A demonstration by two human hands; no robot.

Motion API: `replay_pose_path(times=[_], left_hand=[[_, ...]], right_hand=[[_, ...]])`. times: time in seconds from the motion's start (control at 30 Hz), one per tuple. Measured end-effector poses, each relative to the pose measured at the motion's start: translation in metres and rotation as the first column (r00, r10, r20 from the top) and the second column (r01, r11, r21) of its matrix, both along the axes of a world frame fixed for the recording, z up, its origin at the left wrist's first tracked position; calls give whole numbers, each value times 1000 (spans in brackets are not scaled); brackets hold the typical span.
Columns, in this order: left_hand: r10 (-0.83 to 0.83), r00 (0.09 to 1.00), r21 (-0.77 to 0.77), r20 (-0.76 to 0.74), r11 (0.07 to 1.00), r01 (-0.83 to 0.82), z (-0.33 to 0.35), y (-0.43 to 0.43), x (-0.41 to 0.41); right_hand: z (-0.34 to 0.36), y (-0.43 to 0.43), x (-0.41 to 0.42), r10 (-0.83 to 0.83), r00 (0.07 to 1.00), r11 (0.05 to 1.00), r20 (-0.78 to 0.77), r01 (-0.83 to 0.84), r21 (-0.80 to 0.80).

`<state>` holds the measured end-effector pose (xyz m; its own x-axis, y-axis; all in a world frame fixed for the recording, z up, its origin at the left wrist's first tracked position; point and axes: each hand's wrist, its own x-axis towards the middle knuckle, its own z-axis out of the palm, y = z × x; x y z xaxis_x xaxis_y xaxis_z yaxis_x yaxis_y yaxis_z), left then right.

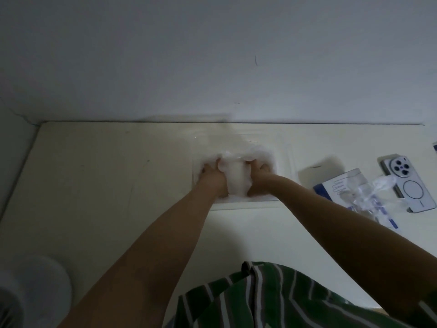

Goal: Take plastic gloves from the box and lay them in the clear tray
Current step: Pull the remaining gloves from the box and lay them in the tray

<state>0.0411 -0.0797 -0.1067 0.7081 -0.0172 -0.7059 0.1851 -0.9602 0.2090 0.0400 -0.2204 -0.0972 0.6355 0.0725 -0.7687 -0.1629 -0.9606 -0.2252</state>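
Gripping a crumpled, cloudy-white wad of plastic gloves (pixel 237 178) inside the clear tray (pixel 246 206), left hand (pixel 212 177) and right hand (pixel 259 176).

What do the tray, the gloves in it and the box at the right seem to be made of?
The tray: clear, glossy rigid plastic; the table shows through. The gloves: thin, cloudy plastic film, crumpled. The box: probably printed cardboard, white and blue, matte.

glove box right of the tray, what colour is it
The glove box is white with dark blue edging and print, seen in the head view.
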Motion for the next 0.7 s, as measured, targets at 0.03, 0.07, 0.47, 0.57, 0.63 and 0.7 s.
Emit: replay_pose_path(times=[0.03,0.07,0.47,0.57,0.63,0.7], left_hand=[[-8,1000,-2,-1,1000,8,3,0,0],[-58,998,2,8,998,58,5,0,-1],[181,627,-260,758,965,36,76,-55,-11],[125,649,-337,751,917,214,86,-104,-22],[26,690,-365,723,863,350,88,-141,-34],[-97,725,-357,682,821,446,83,-168,-44]], right_hand=[[5,0,-2,28,1000,1000,1,-28,5],[10,-1,-3,42,999,999,5,-42,16],[90,-63,-12,-451,767,821,457,155,550],[87,-106,-32,-497,696,832,519,214,511],[78,-141,-50,-518,665,841,538,280,463],[66,-169,-67,-541,634,839,553,361,407]])
